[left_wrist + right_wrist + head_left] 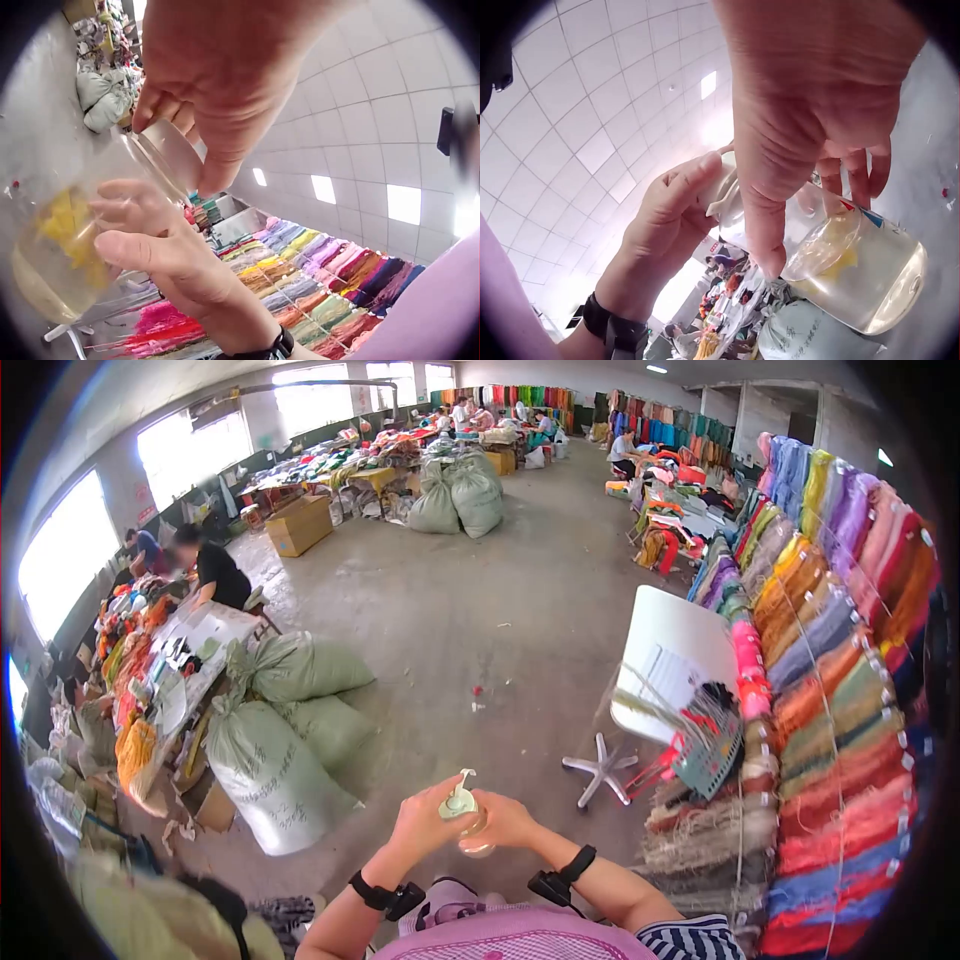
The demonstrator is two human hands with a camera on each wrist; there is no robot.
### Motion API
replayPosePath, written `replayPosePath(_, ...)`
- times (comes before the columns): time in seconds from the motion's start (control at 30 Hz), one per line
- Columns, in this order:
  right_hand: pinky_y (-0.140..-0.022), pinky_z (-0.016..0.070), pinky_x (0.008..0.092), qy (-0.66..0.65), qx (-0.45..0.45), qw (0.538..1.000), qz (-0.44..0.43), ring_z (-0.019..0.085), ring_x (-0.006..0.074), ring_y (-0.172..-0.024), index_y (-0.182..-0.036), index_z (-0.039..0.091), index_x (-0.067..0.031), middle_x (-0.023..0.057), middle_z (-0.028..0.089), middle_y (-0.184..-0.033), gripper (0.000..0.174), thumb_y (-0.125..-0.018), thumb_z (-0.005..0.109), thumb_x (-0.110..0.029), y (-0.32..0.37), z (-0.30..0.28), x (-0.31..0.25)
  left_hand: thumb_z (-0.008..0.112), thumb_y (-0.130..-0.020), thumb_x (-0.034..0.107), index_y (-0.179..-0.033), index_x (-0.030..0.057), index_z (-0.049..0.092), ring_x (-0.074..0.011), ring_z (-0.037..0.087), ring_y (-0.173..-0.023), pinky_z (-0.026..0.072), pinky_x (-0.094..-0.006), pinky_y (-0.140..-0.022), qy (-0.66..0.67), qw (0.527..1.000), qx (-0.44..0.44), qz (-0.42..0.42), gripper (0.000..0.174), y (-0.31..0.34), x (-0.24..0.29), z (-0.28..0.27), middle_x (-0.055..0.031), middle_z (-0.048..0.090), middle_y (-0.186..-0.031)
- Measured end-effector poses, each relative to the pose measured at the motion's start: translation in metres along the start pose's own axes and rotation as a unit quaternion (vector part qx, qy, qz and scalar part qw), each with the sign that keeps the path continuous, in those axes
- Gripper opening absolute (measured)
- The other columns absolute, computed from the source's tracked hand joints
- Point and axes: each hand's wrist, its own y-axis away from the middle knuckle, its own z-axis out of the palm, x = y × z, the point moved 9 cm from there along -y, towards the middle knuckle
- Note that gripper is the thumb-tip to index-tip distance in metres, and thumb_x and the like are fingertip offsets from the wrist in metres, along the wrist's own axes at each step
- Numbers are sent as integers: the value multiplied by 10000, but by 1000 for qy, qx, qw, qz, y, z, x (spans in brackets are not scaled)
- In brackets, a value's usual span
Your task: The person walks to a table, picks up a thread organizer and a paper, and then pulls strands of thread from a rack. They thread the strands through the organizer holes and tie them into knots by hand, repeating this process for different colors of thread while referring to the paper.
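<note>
A clear bottle point(877, 277) holds pale liquid with yellow pieces in it; red and blue marks show on its side. My right hand point(817, 112) grips the bottle's body, seen also as the right hand point(172, 262) across the bottle point(60, 255). Around the pale lid point(171, 154) at its neck, my left hand point(217, 82) has its fingers and thumb curled. The head view has the left hand point(425, 820) and right hand point(508, 822) close together, with the whitish lid point(458, 803) between them.
Stuffed sacks point(275, 770) stand at the left by a table heaped with yarn point(135, 690). At the right are a white table point(675, 650), a wheeled base point(600, 768), a basket point(708, 755) and hanging yarn point(820, 760). People work along the tables further back.
</note>
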Motion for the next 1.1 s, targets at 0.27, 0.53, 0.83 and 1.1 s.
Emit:
replayPosePath(0.27, -818, 488, 431, 33, 120, 992, -5, 617, 353, -995, -1151, 567, -71, 152, 650, -1037, 704, -586, 856, -377, -157, -113, 81, 797, -682, 395, -1405, 44, 405, -312, 567, -1168, 457, -392, -974, 90, 987, -102, 81, 894, -219, -49, 30, -176, 552, -1312)
replayPosePath(0.53, -852, 491, 418, 12, 236, 968, 87, 621, 357, -1018, -1154, 572, -62, 163, 655, -1060, 654, -602, 873, -242, -289, -250, 127, 849, -628, 398, -1329, 48, 463, -318, 546, -1189, 431, -420, -998, 123, 966, -200, 104, 873, -427, -77, 53, -160, 584, -1251)
replayPosePath(0.83, -911, 461, 437, 10, 286, 955, 80, 569, 370, -1083, -1230, 524, -62, 170, 613, -1139, 784, -578, 871, -325, -441, -374, 232, 871, -616, 231, -1259, 40, 507, -250, 593, -1143, 468, -375, -960, 137, 970, -170, 105, 764, -651, -100, 106, -136, 615, -1195)
replayPosePath(1.1, -933, 434, 444, 24, 301, 953, -3, 539, 380, -1089, -1194, 522, -62, 157, 593, -1133, 723, -585, 864, -251, -545, -488, 272, 875, -598, 244, -1269, 53, 525, -260, 610, -1111, 478, -376, -947, 105, 974, -151, 134, 780, -812, -88, 110, -131, 625, -1191)
